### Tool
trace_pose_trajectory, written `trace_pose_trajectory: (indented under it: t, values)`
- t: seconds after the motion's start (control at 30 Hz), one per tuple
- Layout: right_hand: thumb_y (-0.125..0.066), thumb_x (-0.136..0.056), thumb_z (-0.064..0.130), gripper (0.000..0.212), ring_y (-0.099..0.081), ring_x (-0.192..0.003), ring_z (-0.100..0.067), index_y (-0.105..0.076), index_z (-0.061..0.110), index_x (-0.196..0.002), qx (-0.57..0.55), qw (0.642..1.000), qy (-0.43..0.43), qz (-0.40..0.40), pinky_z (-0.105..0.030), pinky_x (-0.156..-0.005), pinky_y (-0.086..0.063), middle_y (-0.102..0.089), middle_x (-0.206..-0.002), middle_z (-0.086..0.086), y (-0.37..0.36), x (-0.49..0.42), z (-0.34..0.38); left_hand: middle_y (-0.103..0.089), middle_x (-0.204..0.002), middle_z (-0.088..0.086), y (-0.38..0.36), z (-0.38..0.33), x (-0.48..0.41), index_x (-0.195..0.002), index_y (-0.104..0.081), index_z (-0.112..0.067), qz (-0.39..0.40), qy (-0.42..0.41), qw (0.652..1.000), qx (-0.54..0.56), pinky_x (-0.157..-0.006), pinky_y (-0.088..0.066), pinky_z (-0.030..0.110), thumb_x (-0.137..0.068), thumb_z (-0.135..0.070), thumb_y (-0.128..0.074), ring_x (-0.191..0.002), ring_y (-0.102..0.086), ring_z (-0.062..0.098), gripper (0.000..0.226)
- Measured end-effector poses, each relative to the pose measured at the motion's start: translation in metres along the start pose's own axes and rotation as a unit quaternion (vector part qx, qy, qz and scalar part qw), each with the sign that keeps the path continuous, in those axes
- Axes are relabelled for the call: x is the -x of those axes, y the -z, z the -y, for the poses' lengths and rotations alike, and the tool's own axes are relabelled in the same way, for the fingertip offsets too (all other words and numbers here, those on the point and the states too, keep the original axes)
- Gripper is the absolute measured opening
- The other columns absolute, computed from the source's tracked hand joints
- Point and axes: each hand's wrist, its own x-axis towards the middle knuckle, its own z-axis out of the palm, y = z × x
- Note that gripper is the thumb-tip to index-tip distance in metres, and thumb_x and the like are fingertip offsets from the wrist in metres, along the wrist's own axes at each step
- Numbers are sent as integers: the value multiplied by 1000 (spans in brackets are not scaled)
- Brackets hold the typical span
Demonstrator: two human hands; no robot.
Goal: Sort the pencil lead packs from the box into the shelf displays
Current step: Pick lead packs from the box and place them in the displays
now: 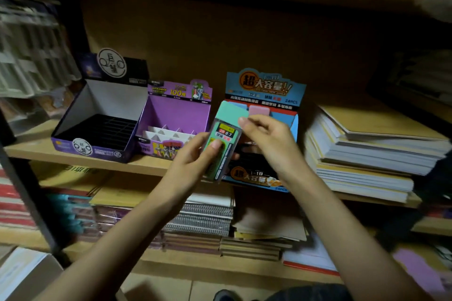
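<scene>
Open room above the dark display box and purple display box; the paper stack crowds the blue display box, perhaps touching.

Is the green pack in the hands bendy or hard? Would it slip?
Probably hard: the green pack shows straight edges while the left hand grips it. Likely light, since a thumb and fingers hold it. Its glossy case may be a bit slippery.

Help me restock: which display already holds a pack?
The blue display, rightmost of three: a pink pack stands in it; the black display and purple display show only dividers.
</scene>
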Motion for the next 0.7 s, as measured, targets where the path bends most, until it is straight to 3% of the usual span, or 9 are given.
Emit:
trace_pose_trajectory:
  t: [0.07,0.13,0.27,0.33,0.4,0.47,0.57,0.63,0.7]
  values:
    - [-56,-93,22,17,-68,-90,-20,-64,7,-93,-44,999,4,-11,-38,-81,-53,-71,-93,-8,0,0,0,-73,-94,7,-10,-1,-12,-112,-58,-10,25,10,1000,2,-62,-55,21,-88,-26,-50,-87,-70,12,31]
    - [-55,-93,17,12,-67,-88,-17,-64,10,-92,-61,998,16,-21,-33,-81,-53,-71,-93,-8,12,-5,1,-70,-98,5,-14,2,-23,-111,-56,-8,28,-4,998,-48,-66,-54,20,-91,-20,-52,-88,-67,9,24]
    - [-53,-94,14,9,-65,-82,-4,-61,18,-91,-4,986,79,-148,-19,-73,-55,-67,-91,0,56,-22,5,-61,-113,-3,-8,18,-36,-117,-51,-13,23,-47,957,-286,-90,-45,16,-79,-24,-70,-108,-56,7,44]
    - [-54,-94,15,7,-62,-66,7,-59,19,-91,52,977,105,-180,-9,-56,-49,-65,-88,4,77,-27,2,-60,-122,-1,-4,27,-34,-123,-50,-15,71,-47,913,-398,-98,-44,28,-75,-35,-74,-113,-55,11,57]
    - [-54,-94,14,5,-58,-56,8,-58,17,-94,87,976,101,-171,-6,-47,-43,-64,-87,2,91,-29,-8,-57,-127,-1,-1,38,-31,-128,-48,-18,108,-89,829,-542,-100,-39,30,-77,-46,-69,-117,-53,15,62]
    - [-54,-93,16,9,-60,-72,2,-58,19,-101,140,974,91,-152,-8,-55,-47,-66,-100,-3,96,-30,-22,-55,-128,-4,-1,47,-30,-130,-48,-20,103,-132,757,-631,-104,-27,26,-82,-51,-61,-120,-49,15,58]
    - [-57,-92,15,16,-59,-99,-14,-57,22,-107,219,961,117,-123,-17,-78,-49,-62,-109,1,93,-36,-35,-57,-125,-6,-2,54,-27,-128,-51,-22,75,-147,754,-636,-106,-24,26,-86,-48,-58,-118,-52,15,50]
    - [-57,-92,16,16,-58,-94,-14,-58,18,-108,288,940,150,-101,-11,-72,-43,-61,-101,4,89,-40,-40,-59,-121,-7,-3,55,-27,-126,-53,-23,69,-150,753,-637,-102,-29,28,-85,-49,-59,-113,-54,16,50]
    - [-55,-93,20,17,-60,-94,-16,-56,17,-110,312,936,140,-79,-23,-75,-50,-62,-101,3,89,-44,-45,-60,-117,-6,-2,56,-27,-124,-55,-22,64,-149,756,-634,-99,-31,28,-84,-50,-59,-110,-55,17,49]
